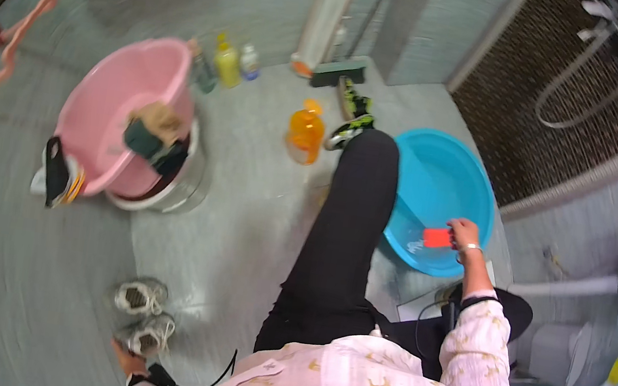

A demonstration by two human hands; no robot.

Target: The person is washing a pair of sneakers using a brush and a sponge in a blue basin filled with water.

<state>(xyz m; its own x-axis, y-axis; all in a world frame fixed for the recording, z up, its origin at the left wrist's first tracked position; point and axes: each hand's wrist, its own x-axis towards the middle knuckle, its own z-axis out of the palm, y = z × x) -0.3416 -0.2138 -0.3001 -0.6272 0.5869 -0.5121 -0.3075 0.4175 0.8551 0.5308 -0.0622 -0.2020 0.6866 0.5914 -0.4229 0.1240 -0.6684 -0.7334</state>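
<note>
My right hand (464, 232) is closed around a red block-shaped thing (438, 238) over the near right part of a round blue basin (485, 187). Some whitish streaks show beside the red thing, and I cannot make out what they are. A ribbed blue board (412, 178) slants inside the basin. At the lower left, my left hand (130, 360) is at the edge of a light-coloured sneaker (150, 335), its fingers curled against it. A second sneaker (139, 297) lies just beyond, beside the wall.
A pink tub (85, 112) with clothes sits on a white bucket (194, 184) at left. Bottles (226, 62) line the far wall near a broom (339, 74). An orange jug (305, 132) and black-green shoes (350, 129) stand ahead. A toilet (561, 350) is at right.
</note>
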